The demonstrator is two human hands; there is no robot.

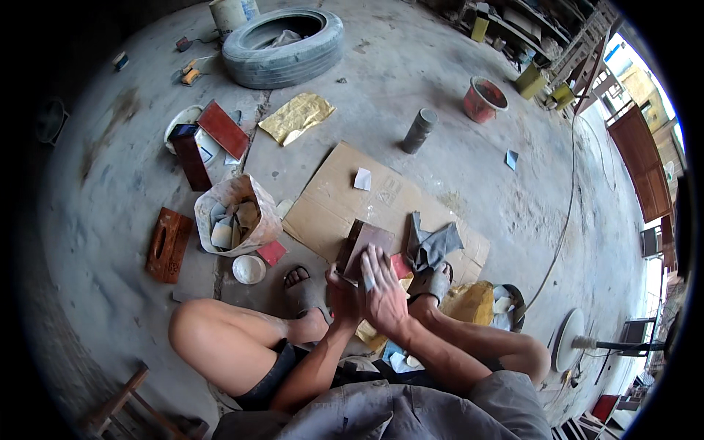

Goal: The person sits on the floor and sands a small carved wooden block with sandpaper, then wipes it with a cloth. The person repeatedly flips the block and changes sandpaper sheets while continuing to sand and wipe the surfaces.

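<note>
Left hand (345,297) clasps a brown box (372,237), apparently to steady it, while the right hand (383,295) lays outstretched fingers flat on top.

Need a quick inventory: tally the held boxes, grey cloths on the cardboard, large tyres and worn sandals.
Held brown box: 1
Grey cloth on the cardboard: 1
Large tyre: 1
Worn sandals: 2
Total: 5

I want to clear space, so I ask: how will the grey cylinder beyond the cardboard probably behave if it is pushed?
The grey cylinder would probably tip if pushed near its top, since it stands upright and looks taller than wide. Once down, its round side would likely let it roll across the hard-looking floor.
</note>
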